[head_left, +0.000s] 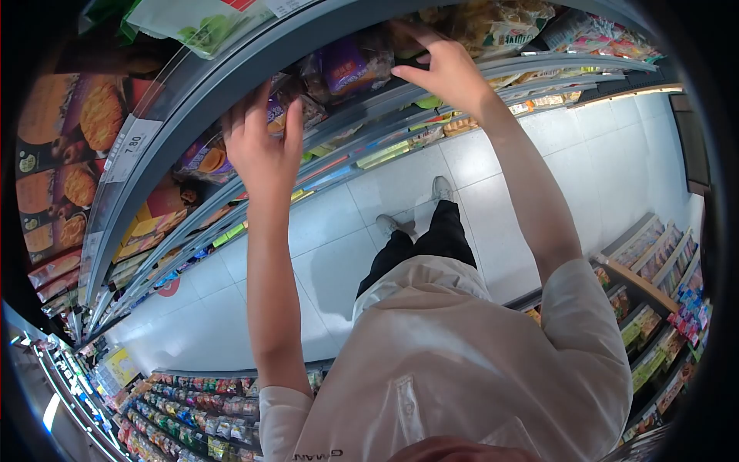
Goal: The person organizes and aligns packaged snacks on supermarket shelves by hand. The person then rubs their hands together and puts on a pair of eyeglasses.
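My left hand reaches up to a store shelf, thumb well apart from the fingers. Its fingertips are in shadow at the shelf lip, beside purple-and-clear snack packs. To its right stands a larger purple package with a clear wrapper. My right hand is at that package's right side, thumb and fingers apart. The thumb tip is close to the wrapper; whether it touches I cannot tell. Some fingertips are hidden in the dark shelf. A clear bag of yellowish snacks lies right of this hand.
A curved shelf edge with a price tag runs across above my left hand. Orange boxes stand at the left. Lower shelves hold more packets. Behind me are racks of snacks, and another rack stands at right.
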Available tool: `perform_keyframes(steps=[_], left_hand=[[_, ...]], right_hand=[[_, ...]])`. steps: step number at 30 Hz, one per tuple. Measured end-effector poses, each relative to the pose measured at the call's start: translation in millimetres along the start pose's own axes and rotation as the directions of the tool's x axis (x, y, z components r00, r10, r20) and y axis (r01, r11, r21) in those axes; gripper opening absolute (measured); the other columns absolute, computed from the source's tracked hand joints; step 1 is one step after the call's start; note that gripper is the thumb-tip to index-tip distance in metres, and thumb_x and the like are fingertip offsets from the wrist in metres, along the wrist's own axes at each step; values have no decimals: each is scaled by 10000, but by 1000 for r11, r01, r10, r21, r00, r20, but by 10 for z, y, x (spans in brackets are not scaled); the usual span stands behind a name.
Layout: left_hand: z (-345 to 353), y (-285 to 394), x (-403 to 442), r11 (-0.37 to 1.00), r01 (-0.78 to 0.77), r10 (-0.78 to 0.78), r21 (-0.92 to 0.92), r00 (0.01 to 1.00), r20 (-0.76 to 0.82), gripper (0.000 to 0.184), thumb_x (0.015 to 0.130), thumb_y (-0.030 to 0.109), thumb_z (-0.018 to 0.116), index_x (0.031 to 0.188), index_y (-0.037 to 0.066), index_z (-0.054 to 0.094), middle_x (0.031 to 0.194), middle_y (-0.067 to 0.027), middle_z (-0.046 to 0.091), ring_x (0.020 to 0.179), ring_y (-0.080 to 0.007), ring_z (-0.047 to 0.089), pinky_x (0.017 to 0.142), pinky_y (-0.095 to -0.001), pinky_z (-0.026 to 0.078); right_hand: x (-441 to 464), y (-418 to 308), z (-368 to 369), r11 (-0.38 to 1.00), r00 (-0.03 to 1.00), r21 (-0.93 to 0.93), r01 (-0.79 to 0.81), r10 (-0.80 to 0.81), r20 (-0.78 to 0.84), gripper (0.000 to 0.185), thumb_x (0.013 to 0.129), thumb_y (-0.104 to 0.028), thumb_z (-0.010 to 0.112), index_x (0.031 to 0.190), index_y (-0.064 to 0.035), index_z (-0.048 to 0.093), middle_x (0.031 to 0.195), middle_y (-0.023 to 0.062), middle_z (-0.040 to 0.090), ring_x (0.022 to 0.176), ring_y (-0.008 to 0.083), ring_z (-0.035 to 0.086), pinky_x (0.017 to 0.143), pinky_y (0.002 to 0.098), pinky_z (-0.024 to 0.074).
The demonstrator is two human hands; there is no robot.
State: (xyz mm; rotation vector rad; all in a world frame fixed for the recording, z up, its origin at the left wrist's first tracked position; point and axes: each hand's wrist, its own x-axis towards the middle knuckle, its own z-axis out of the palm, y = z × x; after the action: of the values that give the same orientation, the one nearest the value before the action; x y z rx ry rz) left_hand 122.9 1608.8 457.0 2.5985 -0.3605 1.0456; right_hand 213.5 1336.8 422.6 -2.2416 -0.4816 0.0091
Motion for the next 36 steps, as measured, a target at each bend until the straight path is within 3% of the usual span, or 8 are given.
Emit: perform_keyframes(steps=[7, 11, 14, 20, 22, 29, 34, 36], left_hand=[[-470, -15, -994, 965, 261, -262, 42, 965, 26, 379, 837, 92, 695, 1200, 30, 605, 1310, -149, 590, 1286, -396, 482, 1058, -486, 386], [-579, 63, -1836, 907, 420, -421, 42, 893, 157, 378, 847, 79, 688, 1210, 32, 597, 1306, -152, 593, 1301, -394, 474, 1067, -478, 383], [-600, 205, -2372, 834, 552, -540, -9, 820, 189, 387, 853, 64, 685, 1229, 33, 596, 1289, -150, 607, 1299, -380, 483, 1073, -464, 380], [-747, 344, -2995, 706, 707, -670, -54, 690, 272, 344, 847, 85, 692, 1178, 33, 613, 1234, -144, 642, 1188, -369, 572, 988, -446, 465], [-780, 356, -2942, 690, 716, -668, -104, 686, 289, 340, 846, 90, 696, 1174, 36, 622, 1234, -144, 643, 1169, -353, 587, 973, -432, 478], [-601, 449, -2124, 673, 656, -556, -343, 754, 351, 383, 844, 120, 715, 1207, 43, 620, 1251, -140, 638, 1150, -324, 604, 965, -404, 485], [-206, 753, -1412, 575, 563, -413, -594, 826, 384, 581, 818, 134, 759, 1336, 17, 524, 1341, -179, 570, 1241, -308, 556, 1002, -371, 461], [-106, 1007, -1089, 399, 618, -471, -678, 772, 426, 729, 802, 148, 780, 1420, 21, 414, 1380, -170, 534, 1263, -302, 536, 1018, -382, 450]], right_hand=[[-255, 13, 29, 977, 980, 77, -198, 197, 17, 696, 833, -343, 766, 1428, -131, 474, 1306, 145, 572, 1104, 256, 606, 868, 353, 523], [19, -59, 105, 978, 981, 116, -174, 162, 102, 703, 829, -305, 768, 1414, -56, 468, 1333, 159, 561, 1138, 250, 591, 930, 349, 494], [174, 131, 319, 948, 995, 302, 98, -84, -58, 639, 843, -263, 755, 1376, -27, 493, 1286, 156, 594, 1135, 233, 589, 952, 329, 475], [249, 84, 216, 973, 1000, 229, 23, -20, -16, 350, 876, -155, 702, 1171, 14, 618, 1072, 100, 671, 1011, 165, 622, 882, 290, 483], [285, 115, 187, 954, 999, 296, -36, 42, -16, 272, 880, -211, 674, 1060, -8, 690, 998, 101, 713, 927, 174, 648, 837, 288, 484], [185, -2, 138, 929, 987, 360, 83, -27, -156, 237, 885, -133, 668, 1062, 24, 669, 953, 85, 702, 828, 137, 657, 756, 268, 508], [-248, -604, -129, 954, 899, 171, 246, -159, -407, 119, 878, -88, 670, 933, 16, 655, 843, 59, 668, 746, 140, 638, 684, 284, 507], [-505, -823, -141, 941, 833, -13, 337, -304, -461, 71, 863, -67, 679, 881, -5, 650, 830, 55, 657, 763, 154, 629, 723, 291, 498]])
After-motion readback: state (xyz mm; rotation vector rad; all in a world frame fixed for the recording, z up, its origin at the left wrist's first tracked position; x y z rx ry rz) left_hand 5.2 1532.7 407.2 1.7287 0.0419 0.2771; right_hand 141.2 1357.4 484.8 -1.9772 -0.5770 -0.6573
